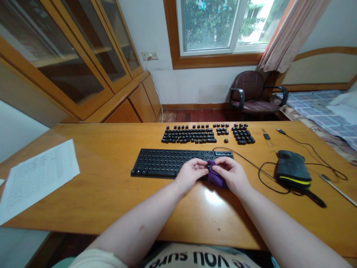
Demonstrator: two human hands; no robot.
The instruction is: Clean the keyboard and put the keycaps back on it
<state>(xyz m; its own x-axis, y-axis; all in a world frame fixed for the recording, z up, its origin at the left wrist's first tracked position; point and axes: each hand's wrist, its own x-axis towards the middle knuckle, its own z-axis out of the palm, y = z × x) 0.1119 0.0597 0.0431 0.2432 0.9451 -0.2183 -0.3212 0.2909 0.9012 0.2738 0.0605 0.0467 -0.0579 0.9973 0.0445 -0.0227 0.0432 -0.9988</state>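
Showing two bare hands at work above the near right part of a keyboard base (158, 162), which lies on a wooden worktop (111, 197). The left hand (191, 173) pinches a small dark piece between thumb and forefinger; it is too small to identify with certainty. The right hand (233, 175) grasps a purple cloth (216, 179) between thumb and fingers, the fabric bunched against that piece and hanging over the base's near edge. The fingertips of both hands almost meet. Switches stand exposed across much of the base. Beyond it, black keycaps (189, 135) are arranged in rows and blocks resembling a keyboard layout. To their right lie a small wire-ended tool (267, 136) and a USB plug (281, 131), whose cable (296, 141) runs down the right side. A folded grey cloth (291, 166) with a yellow edge rests across part of the cable, near a slim white stick (338, 190). Printed paper (41, 175) occupies the worktop's left end. A brown armchair (252, 91) stands past the far edge, below the window (209, 24).
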